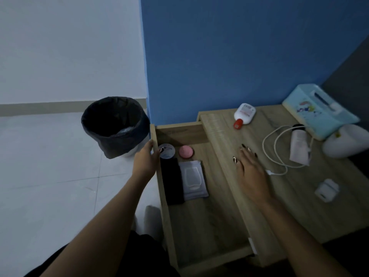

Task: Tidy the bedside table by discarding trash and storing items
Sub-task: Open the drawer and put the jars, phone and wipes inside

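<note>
We reach both bare arms up from the bottom of the frame toward the wooden desk (339, 206) on the right. Our left hand (144, 160) sits at centre frame, its fingers curled over the left front edge of the open drawer (209, 226), thumb on the outer side; it grips only that edge. Our right hand (250, 172) lies palm down over the desk top just right of the drawer, fingers spread and slack with dark painted nails, holding nothing; whether the palm touches the wood we cannot tell.

Inside the drawer, toward its upper end, lie a round white tin (167, 151), a pink round compact (186, 151), a black flat item (172, 180) and a white wipes pack (192, 179) side by side. On the desk top, to the right of our right hand, a white charging cable (268, 148) loops around a white tube (298, 145). A white bottle with a red cap (244, 114) lies near the blue wall, a light-blue tissue box (317, 110) stands in the upper right, and a small white charger block (326, 188) rests lower right. A bin lined with a black bag (114, 126) stands on the floor left of the drawer.
</note>
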Tool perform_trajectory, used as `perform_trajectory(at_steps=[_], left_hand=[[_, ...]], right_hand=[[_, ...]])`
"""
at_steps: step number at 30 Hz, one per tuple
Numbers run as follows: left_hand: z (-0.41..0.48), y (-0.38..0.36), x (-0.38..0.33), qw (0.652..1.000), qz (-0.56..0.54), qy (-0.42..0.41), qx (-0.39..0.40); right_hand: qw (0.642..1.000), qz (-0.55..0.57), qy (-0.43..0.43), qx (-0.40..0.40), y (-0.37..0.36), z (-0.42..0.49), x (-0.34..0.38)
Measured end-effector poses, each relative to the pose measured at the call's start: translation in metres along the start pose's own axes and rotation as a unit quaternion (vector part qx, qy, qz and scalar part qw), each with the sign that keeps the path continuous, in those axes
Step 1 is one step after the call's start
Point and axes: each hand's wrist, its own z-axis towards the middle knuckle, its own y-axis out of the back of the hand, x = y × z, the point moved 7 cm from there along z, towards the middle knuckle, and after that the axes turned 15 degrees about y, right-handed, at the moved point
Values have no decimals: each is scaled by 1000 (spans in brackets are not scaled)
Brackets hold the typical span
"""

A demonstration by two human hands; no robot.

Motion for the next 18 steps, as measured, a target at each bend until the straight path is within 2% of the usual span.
perform_trajectory(at_steps=[4, 18], left_hand=[[2, -1, -5, 1000, -1, 4, 5], [-2, -20, -14, 997, -45, 57, 17]], right_hand=[[999, -41, 11, 12, -1, -2, -5], [1000, -21, -5, 1, 3, -4, 1]])
